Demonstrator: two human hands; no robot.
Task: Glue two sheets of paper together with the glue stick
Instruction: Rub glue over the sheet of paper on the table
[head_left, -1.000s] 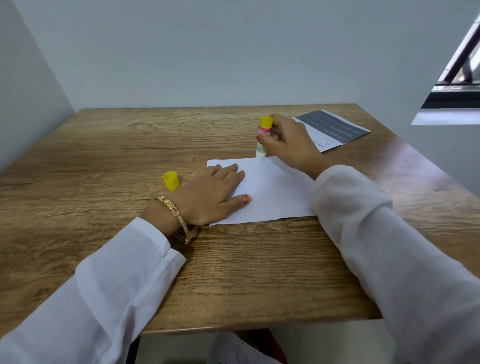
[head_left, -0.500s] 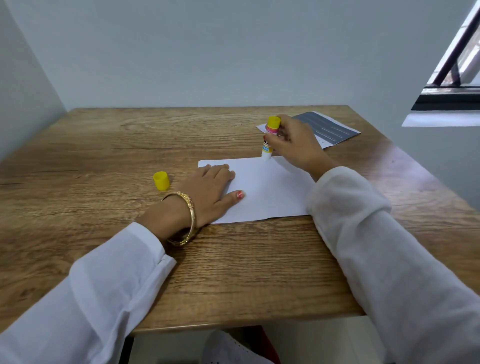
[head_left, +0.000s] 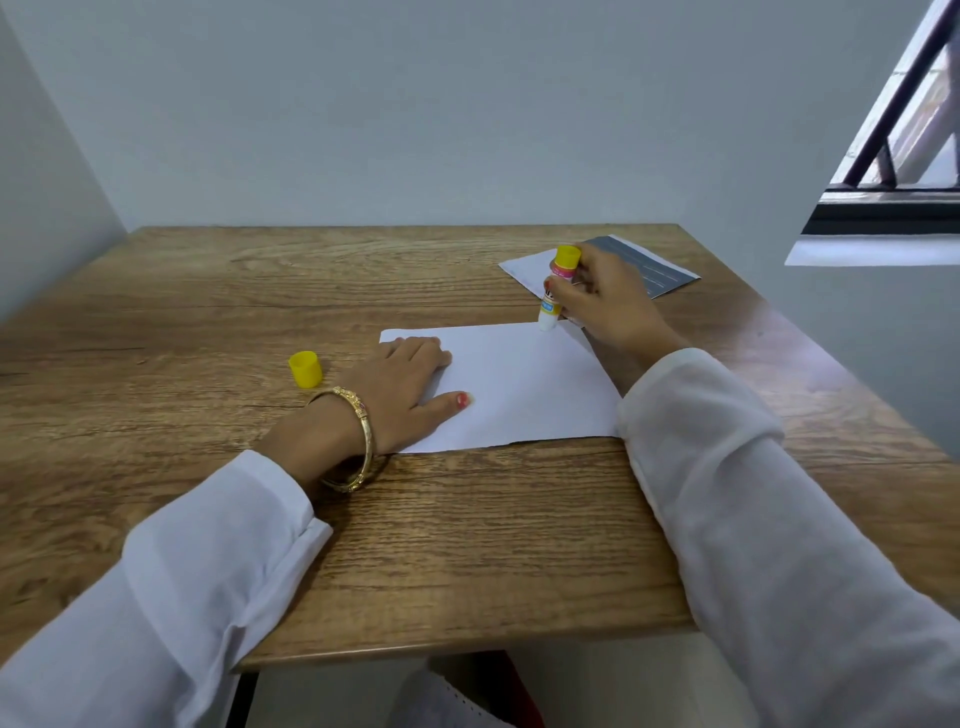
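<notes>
Since a second ago the glue stick (head_left: 557, 288) has tracked right along the far edge of the white sheet (head_left: 524, 387); tip now sits at the sheet's far right corner, stick near upright, leaning slightly right at the top. Right hand (head_left: 602, 301) grips it around the barrel, fingers curled on the label, yellow base end sticking out above. Left hand (head_left: 402, 395) hasn't shifted on the paper: flat, fingers straight and together, palm down on the sheet's left end, thumb out toward the middle, pinning it to the wooden table (head_left: 208, 312). Gold bangle (head_left: 353, 441) on that wrist. Yellow cap (head_left: 305, 369) stands on the table just left of my left hand, apart from the sheet. Second sheet (head_left: 524, 270), partly dark grey print, lies at the far right of the table behind my right hand, not touching the white sheet.
</notes>
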